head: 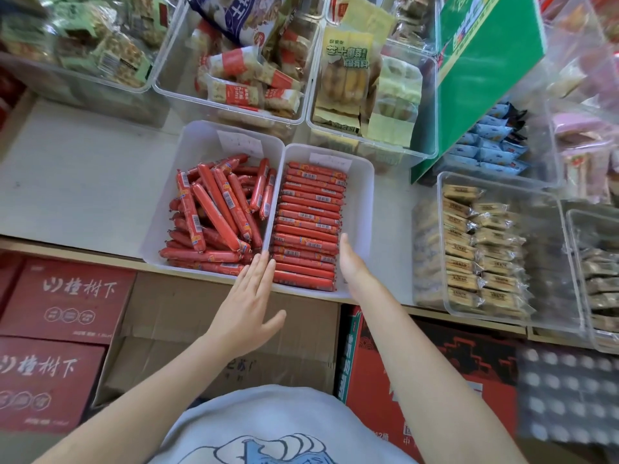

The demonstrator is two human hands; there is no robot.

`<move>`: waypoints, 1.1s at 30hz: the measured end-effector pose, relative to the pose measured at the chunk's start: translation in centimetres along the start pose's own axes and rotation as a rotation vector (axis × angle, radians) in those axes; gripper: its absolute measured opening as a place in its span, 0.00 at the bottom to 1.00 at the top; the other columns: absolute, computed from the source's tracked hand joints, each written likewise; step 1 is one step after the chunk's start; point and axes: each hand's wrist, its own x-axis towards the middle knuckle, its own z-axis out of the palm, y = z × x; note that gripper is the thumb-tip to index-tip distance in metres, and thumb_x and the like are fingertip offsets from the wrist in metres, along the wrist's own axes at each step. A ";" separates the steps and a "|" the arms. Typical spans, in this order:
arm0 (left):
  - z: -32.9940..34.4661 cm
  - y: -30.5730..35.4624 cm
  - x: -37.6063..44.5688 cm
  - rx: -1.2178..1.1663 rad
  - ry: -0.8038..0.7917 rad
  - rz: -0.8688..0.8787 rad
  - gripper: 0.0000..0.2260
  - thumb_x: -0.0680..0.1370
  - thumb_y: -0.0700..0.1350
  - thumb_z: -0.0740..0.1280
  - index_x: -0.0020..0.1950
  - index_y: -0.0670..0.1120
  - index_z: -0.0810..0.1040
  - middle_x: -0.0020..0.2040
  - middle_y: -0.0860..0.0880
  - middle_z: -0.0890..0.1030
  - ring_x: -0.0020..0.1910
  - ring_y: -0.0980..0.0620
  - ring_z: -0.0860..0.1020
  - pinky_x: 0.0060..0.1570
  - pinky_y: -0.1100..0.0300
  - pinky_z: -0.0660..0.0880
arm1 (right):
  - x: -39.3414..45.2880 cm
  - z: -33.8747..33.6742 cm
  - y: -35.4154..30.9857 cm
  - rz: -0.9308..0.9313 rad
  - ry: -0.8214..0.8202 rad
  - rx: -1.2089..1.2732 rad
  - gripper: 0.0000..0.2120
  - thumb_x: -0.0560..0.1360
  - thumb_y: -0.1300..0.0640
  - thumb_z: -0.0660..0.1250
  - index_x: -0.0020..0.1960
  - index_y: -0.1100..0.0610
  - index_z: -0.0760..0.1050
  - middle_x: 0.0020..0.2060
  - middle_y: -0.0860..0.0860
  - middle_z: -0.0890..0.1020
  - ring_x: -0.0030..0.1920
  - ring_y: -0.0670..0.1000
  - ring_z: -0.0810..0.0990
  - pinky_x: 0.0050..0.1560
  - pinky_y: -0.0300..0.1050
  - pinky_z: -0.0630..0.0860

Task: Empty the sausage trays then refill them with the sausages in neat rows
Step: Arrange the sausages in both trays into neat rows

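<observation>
A pale shelf (pixel 83 182) runs across the middle of the frame, crowded at the top and right with clear bins of wrapped snacks (pixel 234 55). Red cartons (pixel 63 296) and brown cardboard sit below its front edge. Two white trays stand side by side at centre. The left tray (pixel 201 139) holds red sausages (pixel 214 209) in a loose heap, most with their long axes running up the frame or slanted. The right tray (pixel 363 202) holds a neat row of sausages (pixel 310 226), each lying crosswise, left to right. The left hand (pixel 249 296) lies flat with straight fingers against the stack's near left end; the right hand (pixel 351 262), also flat and straight, presses along its right ends.
</observation>
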 end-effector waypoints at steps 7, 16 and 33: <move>-0.1 -0.1 0.0 -0.016 0.002 0.001 0.41 0.77 0.63 0.54 0.82 0.46 0.39 0.81 0.49 0.35 0.79 0.54 0.34 0.78 0.54 0.39 | -0.8 0.4 -0.9 0.065 -0.045 -0.081 0.43 0.75 0.25 0.40 0.77 0.52 0.63 0.73 0.54 0.69 0.74 0.56 0.67 0.75 0.56 0.62; -0.1 0.3 -0.1 -0.002 -0.012 -0.014 0.43 0.75 0.66 0.50 0.81 0.47 0.37 0.80 0.49 0.32 0.78 0.55 0.31 0.78 0.55 0.37 | -1.8 0.8 -0.9 0.055 -0.090 -0.234 0.56 0.61 0.15 0.45 0.77 0.50 0.61 0.74 0.53 0.69 0.74 0.57 0.67 0.74 0.57 0.62; 0.0 0.4 -0.1 -0.013 0.004 -0.005 0.42 0.76 0.64 0.54 0.82 0.46 0.39 0.80 0.48 0.33 0.79 0.53 0.33 0.77 0.54 0.38 | -0.8 2.4 1.9 -0.135 0.131 -0.602 0.62 0.65 0.21 0.61 0.80 0.60 0.39 0.74 0.55 0.68 0.70 0.59 0.71 0.62 0.53 0.73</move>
